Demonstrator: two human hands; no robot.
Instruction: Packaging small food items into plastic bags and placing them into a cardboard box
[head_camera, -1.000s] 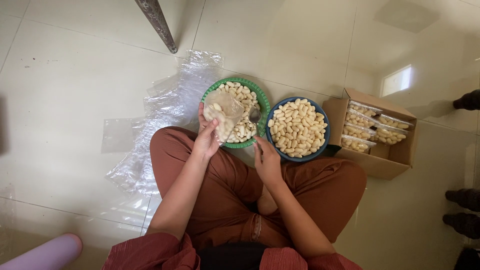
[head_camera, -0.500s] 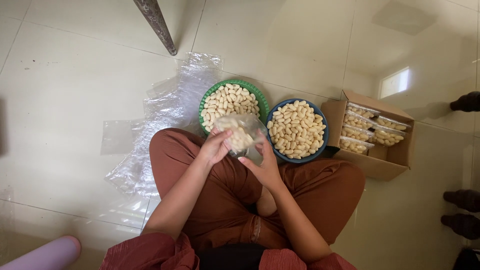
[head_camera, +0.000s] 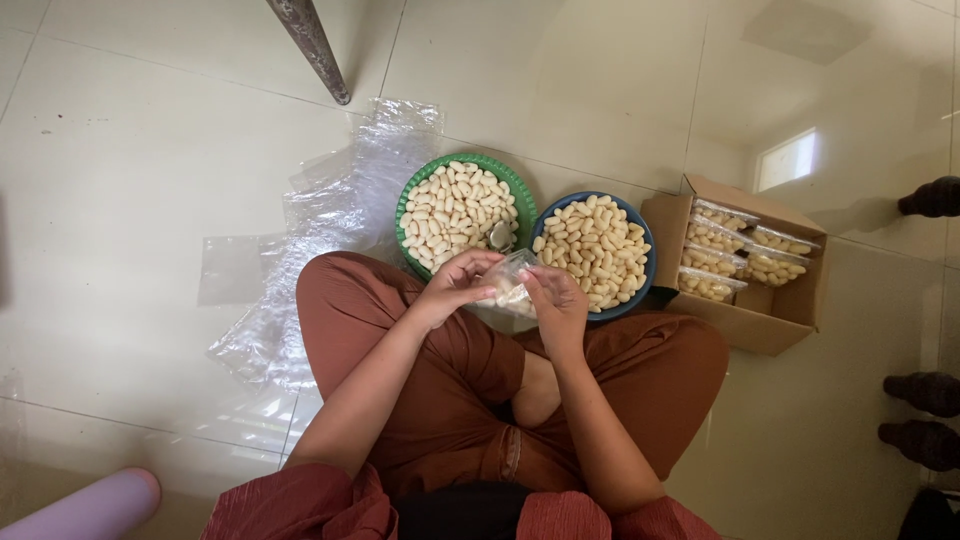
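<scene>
She sits cross-legged on the floor, left hand (head_camera: 455, 285) and right hand (head_camera: 553, 300) both pinching a small clear bag (head_camera: 507, 285) of pale nuts over her lap, near the green basket (head_camera: 412, 200). It looks light, crinkly and slippery; best held at the top edge.

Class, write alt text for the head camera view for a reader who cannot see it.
Left hand and right hand hold a small clear bag of pale pieces above the lap. Ahead on the tiled floor sit a green basket, a blue bowl and a cardboard box.
</scene>
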